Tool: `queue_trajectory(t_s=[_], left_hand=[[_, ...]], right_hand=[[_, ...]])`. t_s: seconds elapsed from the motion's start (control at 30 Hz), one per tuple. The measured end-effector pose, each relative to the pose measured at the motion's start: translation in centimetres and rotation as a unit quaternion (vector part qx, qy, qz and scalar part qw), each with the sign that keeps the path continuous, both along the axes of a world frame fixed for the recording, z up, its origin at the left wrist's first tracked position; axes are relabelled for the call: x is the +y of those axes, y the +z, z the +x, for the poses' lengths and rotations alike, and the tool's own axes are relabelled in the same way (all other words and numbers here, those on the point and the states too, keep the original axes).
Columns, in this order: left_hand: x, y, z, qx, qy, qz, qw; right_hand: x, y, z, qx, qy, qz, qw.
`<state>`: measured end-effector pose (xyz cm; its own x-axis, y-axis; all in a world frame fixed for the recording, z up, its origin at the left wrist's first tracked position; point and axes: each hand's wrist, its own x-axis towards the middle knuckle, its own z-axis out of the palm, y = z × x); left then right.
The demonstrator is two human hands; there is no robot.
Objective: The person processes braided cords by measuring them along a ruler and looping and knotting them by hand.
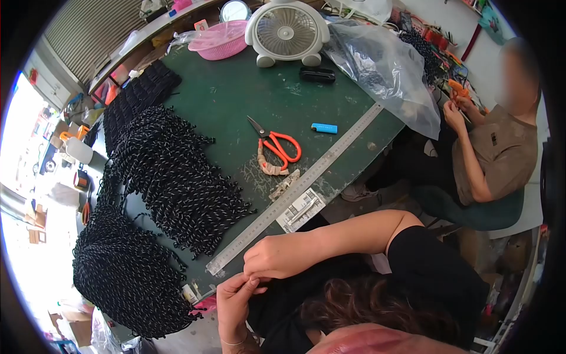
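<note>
The near edge of the green table slants from right of centre to lower left, the steel ruler lying along it. Both hands meet by the ruler's lower-left end: the right hand is curled, the left hand has thumb and finger pinched; I cannot tell whether they grip anything. Black-and-white cords heap across the left, limiting room there; green surface spreads between them and the ruler, around orange-handled scissors and a blue lighter. A fan and pink basket line the top; a seated co-worker occupies the right.
</note>
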<state>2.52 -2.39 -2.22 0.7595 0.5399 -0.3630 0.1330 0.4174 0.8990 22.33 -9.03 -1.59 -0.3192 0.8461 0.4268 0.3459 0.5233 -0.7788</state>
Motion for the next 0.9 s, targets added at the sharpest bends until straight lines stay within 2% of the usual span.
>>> queue_trajectory(t_s=[0.2,0.3,0.37,0.43,0.5,0.6,0.67,0.73,0.83,0.9], left_hand=[[0.1,0.0,0.5,0.005,0.032,-0.044,0.998],[0.3,-1.6,-0.3,-0.001,0.013,0.020,1.000],[0.5,-1.4,-0.4,0.039,-0.022,0.079,0.996],[0.5,-1.6,-0.4,0.041,-0.040,0.095,0.994],[0.4,-0.8,-0.2,0.062,-0.020,0.072,0.995],[0.4,-1.2,-0.5,0.051,0.028,0.028,0.998],[0.3,-1.7,-0.2,-0.016,-0.009,-0.034,0.999],[-0.1,-1.5,0.1,-0.033,-0.012,-0.037,0.999],[-0.1,-1.0,0.4,-0.079,-0.035,-0.022,0.996],[-0.5,-0.9,0.0,-0.111,0.051,-0.007,0.992]], right_hand=[[0.0,-0.4,0.3,-0.031,-0.009,-0.001,0.999],[0.0,-0.8,0.1,-0.005,-0.024,0.006,1.000],[0.5,-1.5,0.3,0.031,-0.011,0.000,0.999],[0.7,-1.6,0.9,-0.008,-0.029,0.002,1.000],[0.7,-0.5,2.0,-0.095,-0.024,0.054,0.994],[1.0,0.7,2.1,-0.071,-0.015,0.084,0.994],[1.6,1.6,1.9,-0.055,0.036,0.106,0.992],[1.8,1.3,1.4,-0.047,0.063,0.114,0.990],[2.7,-0.3,0.6,0.017,-0.030,0.002,0.999],[2.3,0.0,0.5,0.024,-0.046,-0.012,0.999]])
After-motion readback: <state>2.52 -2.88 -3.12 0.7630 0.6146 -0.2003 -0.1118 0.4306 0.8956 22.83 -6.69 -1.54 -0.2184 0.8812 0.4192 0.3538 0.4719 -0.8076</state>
